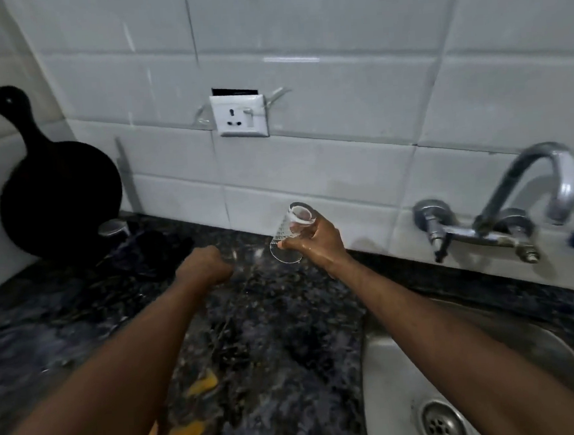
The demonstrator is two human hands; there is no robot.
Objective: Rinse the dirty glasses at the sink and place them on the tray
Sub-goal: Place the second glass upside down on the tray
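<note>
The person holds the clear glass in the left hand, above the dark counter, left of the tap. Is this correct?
Not quite: the head view shows the right hand gripping the clear glass, not the left hand. The rest holds: it is above the dark counter, left of the tap.

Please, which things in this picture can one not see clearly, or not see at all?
- Head view, left hand: motion-blurred; whether it holds anything cannot be told.
- No tray is recognisable; the dark patch behind the left hand is too dim.
- Orange item: partly hidden by the left forearm, cut by the bottom edge.
- Faucet: right side cut off by the right edge.
</note>
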